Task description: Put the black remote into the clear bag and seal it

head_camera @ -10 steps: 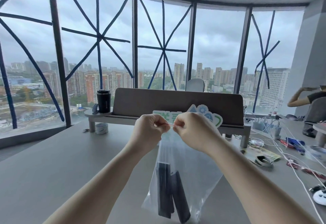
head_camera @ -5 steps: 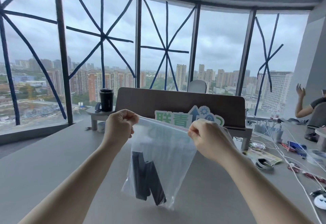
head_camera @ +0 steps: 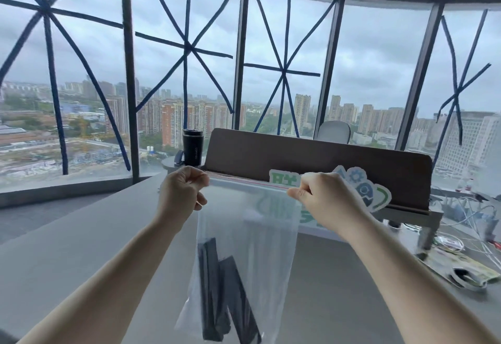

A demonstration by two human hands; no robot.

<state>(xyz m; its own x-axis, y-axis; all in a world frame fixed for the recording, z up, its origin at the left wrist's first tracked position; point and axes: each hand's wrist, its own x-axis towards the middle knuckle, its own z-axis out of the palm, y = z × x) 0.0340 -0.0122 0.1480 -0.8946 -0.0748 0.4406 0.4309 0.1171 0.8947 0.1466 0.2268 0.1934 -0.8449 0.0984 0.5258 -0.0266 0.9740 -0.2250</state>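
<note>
Black remote (head_camera: 214, 295) upright (bagged) in clear bag (head_camera: 268, 235).

— How are the arms placed?
— Both bare forearms reach forward and up, the left hand (head_camera: 182, 194) and right hand (head_camera: 324, 199) level and apart.
— And the fingers?
— Curled into pinches, each clamping a top corner of the clear plastic bag (head_camera: 244, 248).

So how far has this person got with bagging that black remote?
Done: black remotes already hang in the bottom of the clear plastic zip bag, held above the grey table. In hand: the left hand and right hand pinch the two ends of the bag's top strip, pulled taut. Left: I cannot tell whether the strip is fully sealed; probably one final check.
</note>
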